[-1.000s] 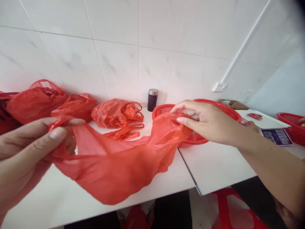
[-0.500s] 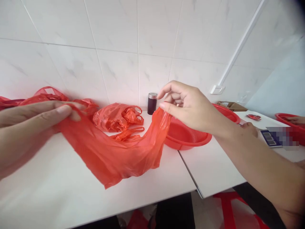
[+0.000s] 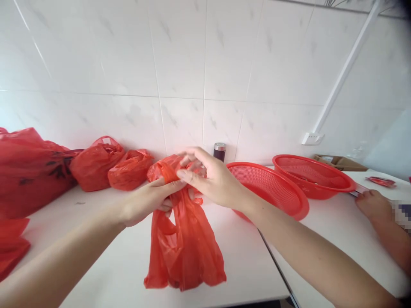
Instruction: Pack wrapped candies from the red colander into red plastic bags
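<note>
An empty red plastic bag hangs down over the white table, held up at its top by both hands. My left hand pinches the bag's top from the left, fingers closed on the plastic. My right hand grips the same gathered top from the right, its fingers curled round it. The two hands touch each other at the centre of the view, in front of another crumpled red bag.
Several filled red bags line the tiled wall at the left. A dark jar with a metal lid stands by the wall. Two red mesh baskets sit to the right. Another person's hand rests at the far right.
My hands, which held the bag stretched wide apart, have come together at the centre. The bag now hangs down bunched instead of spread out. The view has tilted upward.
</note>
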Action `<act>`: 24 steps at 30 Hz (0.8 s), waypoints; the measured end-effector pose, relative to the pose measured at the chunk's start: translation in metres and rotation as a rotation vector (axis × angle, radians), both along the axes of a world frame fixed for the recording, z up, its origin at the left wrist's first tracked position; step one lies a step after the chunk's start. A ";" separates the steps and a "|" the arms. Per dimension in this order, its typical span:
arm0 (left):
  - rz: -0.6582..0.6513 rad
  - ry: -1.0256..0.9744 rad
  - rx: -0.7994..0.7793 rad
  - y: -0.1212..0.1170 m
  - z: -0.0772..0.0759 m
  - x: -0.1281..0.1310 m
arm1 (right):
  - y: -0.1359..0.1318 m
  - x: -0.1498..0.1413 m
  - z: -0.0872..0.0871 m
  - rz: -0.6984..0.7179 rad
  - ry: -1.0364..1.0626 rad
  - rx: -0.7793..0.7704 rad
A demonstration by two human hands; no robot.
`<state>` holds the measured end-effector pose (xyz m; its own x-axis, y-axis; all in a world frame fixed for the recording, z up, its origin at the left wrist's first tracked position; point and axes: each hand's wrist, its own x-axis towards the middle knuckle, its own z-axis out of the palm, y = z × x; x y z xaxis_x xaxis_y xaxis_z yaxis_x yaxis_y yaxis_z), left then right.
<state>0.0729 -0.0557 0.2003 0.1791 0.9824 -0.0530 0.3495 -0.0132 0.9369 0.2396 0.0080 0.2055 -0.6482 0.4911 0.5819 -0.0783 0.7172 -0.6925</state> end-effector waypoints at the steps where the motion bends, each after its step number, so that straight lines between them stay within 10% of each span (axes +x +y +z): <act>1: -0.005 -0.060 -0.026 0.000 -0.003 -0.003 | 0.004 0.003 -0.007 0.039 -0.051 -0.078; 7: -0.045 -0.186 -0.028 -0.002 -0.021 -0.020 | -0.022 0.028 -0.020 0.033 0.068 -0.210; 11: -0.153 -0.068 0.062 -0.007 -0.012 -0.023 | -0.047 0.038 -0.011 0.284 -0.045 -0.133; 16: -0.244 0.239 0.131 -0.009 -0.013 -0.019 | -0.016 0.021 -0.034 0.058 0.007 -0.203; 24: 0.243 0.608 0.748 -0.005 -0.056 -0.001 | -0.002 -0.002 -0.075 0.141 -0.093 -0.467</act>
<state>0.0724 -0.0603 0.1442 0.1166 0.8070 0.5789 0.8388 -0.3921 0.3776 0.2378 0.0062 0.1308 -0.7658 0.5896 0.2568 -0.0742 0.3155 -0.9460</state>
